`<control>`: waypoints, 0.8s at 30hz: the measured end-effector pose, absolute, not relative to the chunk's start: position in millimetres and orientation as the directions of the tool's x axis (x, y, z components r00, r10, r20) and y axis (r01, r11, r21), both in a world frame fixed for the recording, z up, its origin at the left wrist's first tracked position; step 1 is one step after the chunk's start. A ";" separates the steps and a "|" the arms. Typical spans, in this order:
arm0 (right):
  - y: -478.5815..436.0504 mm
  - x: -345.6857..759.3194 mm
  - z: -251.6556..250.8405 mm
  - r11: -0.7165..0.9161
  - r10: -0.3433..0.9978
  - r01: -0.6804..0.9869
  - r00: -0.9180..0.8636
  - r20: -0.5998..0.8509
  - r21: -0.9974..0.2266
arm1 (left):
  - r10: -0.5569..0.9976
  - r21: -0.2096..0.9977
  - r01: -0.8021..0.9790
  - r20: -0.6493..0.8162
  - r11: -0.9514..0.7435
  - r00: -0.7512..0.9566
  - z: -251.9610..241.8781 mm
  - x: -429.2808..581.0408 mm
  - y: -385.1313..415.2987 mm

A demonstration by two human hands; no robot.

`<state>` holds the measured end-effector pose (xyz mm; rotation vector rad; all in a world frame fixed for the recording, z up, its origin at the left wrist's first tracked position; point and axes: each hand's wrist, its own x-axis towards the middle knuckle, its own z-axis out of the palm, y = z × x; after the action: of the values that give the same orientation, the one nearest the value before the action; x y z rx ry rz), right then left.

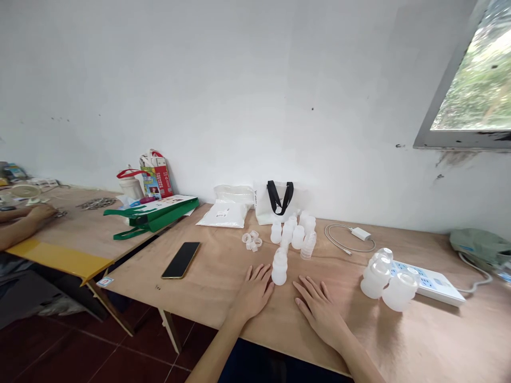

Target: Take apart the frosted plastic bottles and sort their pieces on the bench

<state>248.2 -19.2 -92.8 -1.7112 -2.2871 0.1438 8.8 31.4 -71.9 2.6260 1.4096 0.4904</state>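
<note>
My left hand (254, 291) lies flat on the wooden table with its fingers stretched out, holding nothing. Just beyond its fingertips stands a small frosted plastic bottle (280, 270). To the right of that bottle my right hand (316, 308) rests palm down, fingers spread and bare of any object. A group of similar frosted bottles (297, 237) stands farther back, with a clear ribbed plastic piece (308, 246) at its front right. Several translucent plastic rings (252, 241) lie in a loose cluster left of the bottles. More frosted bottles with clear tops (400, 290) stand at the right.
A phone (181, 260) lies on the left, near white plastic packets (224, 214). A white bag with black handles (261, 210), a charger with cable (361, 233) and a power strip (433, 284) are behind and right. A co-worker's hand (42, 213) shows at another table.
</note>
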 end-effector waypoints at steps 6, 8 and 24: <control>-19.5 247.3 -92.7 0.286 0.955 0.929 -0.256 0.153 -0.235 | 0.829 0.253 0.791 0.229 -0.556 0.510 -74.1 8.8 32.2; -19.4 247.5 -93.7 0.290 0.953 0.927 -0.258 0.158 -0.237 | 0.827 0.249 0.791 0.238 -0.559 0.510 -75.7 8.4 32.7; -19.1 248.4 -93.2 0.291 0.953 0.922 -0.257 0.160 -0.256 | 0.821 0.263 0.780 0.251 -0.568 0.514 -74.6 8.0 32.4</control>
<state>248.4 -19.1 -93.2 -1.7100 -2.2814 0.1590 8.0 32.4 -74.6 2.6304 1.3967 0.5315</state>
